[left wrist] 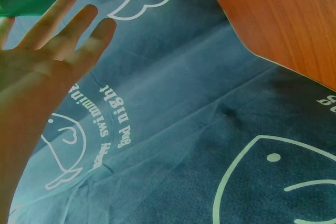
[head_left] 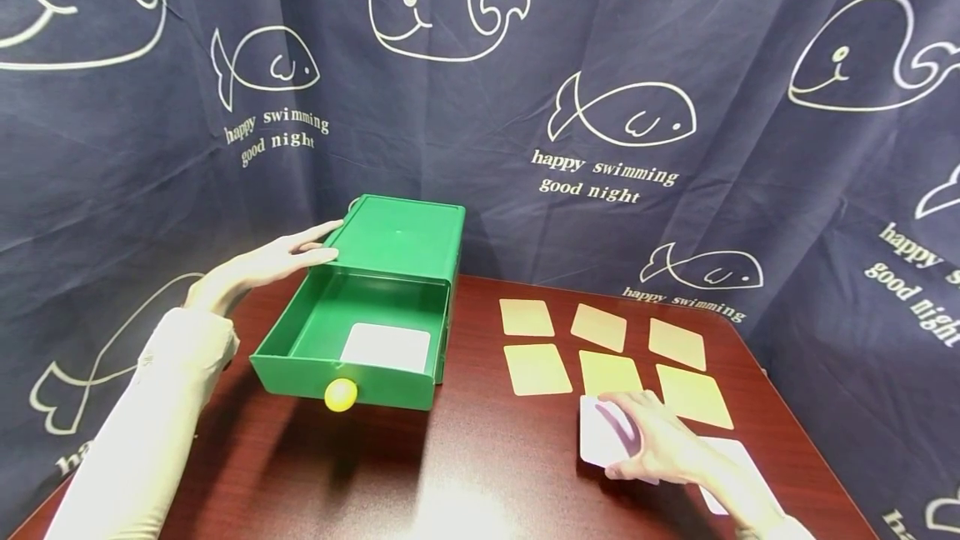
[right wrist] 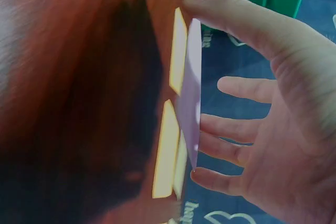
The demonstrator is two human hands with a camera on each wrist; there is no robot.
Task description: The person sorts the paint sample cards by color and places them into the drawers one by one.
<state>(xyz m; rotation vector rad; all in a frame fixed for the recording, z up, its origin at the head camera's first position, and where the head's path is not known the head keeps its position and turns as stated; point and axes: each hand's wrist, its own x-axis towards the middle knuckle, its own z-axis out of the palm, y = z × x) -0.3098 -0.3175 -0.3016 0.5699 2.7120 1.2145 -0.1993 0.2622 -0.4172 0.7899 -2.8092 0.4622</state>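
My right hand (head_left: 660, 444) grips a pale square card (head_left: 597, 440) by its edges above the front right of the table. In the right wrist view this card (right wrist: 192, 82) is seen nearly edge-on, between the thumb and the fingertips. On the left, a green box (head_left: 397, 232) has its drawer (head_left: 292, 377) pulled out, with a yellow round knob (head_left: 341, 395) on the front. A white card (head_left: 386, 347) lies inside the drawer. My left hand (head_left: 262, 265) rests its straight fingers at the box's upper left edge; the left wrist view shows them spread.
Two rows of yellow cards (head_left: 537, 369) lie on the brown table (head_left: 480, 423), right of the box. Another white card (head_left: 738, 457) lies partly beneath my right forearm. A dark blue curtain (head_left: 465, 107) with fish and whale drawings surrounds the table.
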